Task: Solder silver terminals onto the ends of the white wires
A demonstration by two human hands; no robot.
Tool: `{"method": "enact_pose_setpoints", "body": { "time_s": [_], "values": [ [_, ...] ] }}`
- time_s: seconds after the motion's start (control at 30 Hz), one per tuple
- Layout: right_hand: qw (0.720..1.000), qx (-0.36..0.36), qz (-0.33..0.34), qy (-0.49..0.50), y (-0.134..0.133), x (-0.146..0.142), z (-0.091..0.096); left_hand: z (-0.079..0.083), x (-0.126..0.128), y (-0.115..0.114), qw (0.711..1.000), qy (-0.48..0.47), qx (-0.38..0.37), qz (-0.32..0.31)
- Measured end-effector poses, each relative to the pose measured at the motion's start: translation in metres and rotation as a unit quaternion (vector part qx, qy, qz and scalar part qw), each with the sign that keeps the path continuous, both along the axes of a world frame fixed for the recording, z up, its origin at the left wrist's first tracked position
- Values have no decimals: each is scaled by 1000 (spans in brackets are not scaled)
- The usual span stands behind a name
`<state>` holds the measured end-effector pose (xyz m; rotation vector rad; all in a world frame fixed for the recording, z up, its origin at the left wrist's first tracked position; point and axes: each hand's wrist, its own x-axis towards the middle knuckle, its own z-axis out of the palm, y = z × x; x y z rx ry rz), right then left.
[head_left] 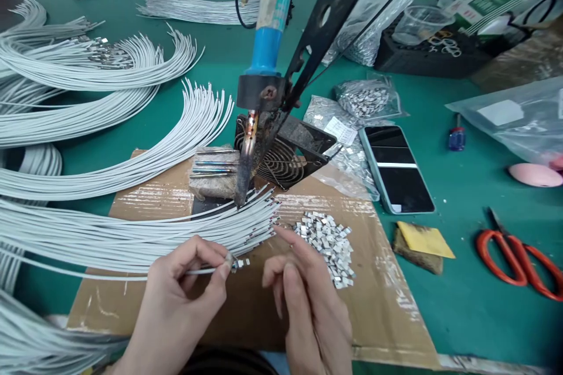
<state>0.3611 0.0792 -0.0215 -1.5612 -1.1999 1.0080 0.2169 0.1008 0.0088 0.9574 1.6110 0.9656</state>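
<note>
My left hand (187, 290) pinches the end of a white wire (118, 276) between thumb and fingertips. Small metal terminals (240, 263) stick out just past the pinch. My right hand (308, 293) is beside it with the index finger stretched out and the other fingers loosely bent; nothing shows in it. That index fingertip is close to the tips of a bundle of white wires (176, 234). Right of it lies a pile of small metal terminals (328, 246) on the cardboard (373, 304). A soldering iron with a blue handle (272, 17) points down above the bundle.
A metal fan guard (281, 161) and a block with metal rods (215, 170) stand behind the iron's tip. More wire bundles (88, 117) fill the left. To the right are a phone (398, 170), a yellow sponge (426, 239), red-handled scissors (519, 258) and a screwdriver (457, 137).
</note>
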Motion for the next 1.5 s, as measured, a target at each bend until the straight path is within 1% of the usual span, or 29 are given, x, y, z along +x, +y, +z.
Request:
{"method": "enact_pose_setpoints", "body": {
  "time_s": [0.1, 0.17, 0.23, 0.3, 0.37, 0.43, 0.57, 0.67, 0.97, 1.23, 1.43, 1.5],
  "values": [
    [999, 8, 12, -31, 1, -2, 4, 0, 1, 3, 1000, 6, 4, 8],
    [999, 5, 6, -51, 2, -1, 6, 1, 1, 5, 1000, 4, 5, 13],
    [999, 4, 9, -51, 5, 2, 6, 1, 1, 7, 1000, 5, 8, 16],
    [999, 19, 27, -26, 8, 5, 6, 1, 1, 9, 1000, 9, 17, 20],
    [998, 49, 47, 14, 13, 7, 6, 0, 1, 11, 999, 7, 23, 30],
    [995, 61, 54, 58, 16, 7, 6, -1, 0, 13, 999, 2, 29, 33],
    [989, 32, 38, 139, 18, 2, 10, -2, 1, 16, 999, 4, 41, 27],
    [986, 4, 17, 166, 17, -2, 13, 0, 2, 18, 999, 5, 34, 41],
    [986, -9, -2, 168, 21, -4, 19, 3, 6, 22, 998, 19, 32, 49],
    [987, -3, 0, 158, 26, -5, 19, -4, 0, 25, 996, 36, 80, 18],
    [982, -13, -16, 190, 30, -8, 19, -4, 0, 31, 995, 50, 87, 16],
    [982, -11, -22, 185, 31, -9, 19, -4, 0, 32, 995, 46, 90, 19]
  ]
}}
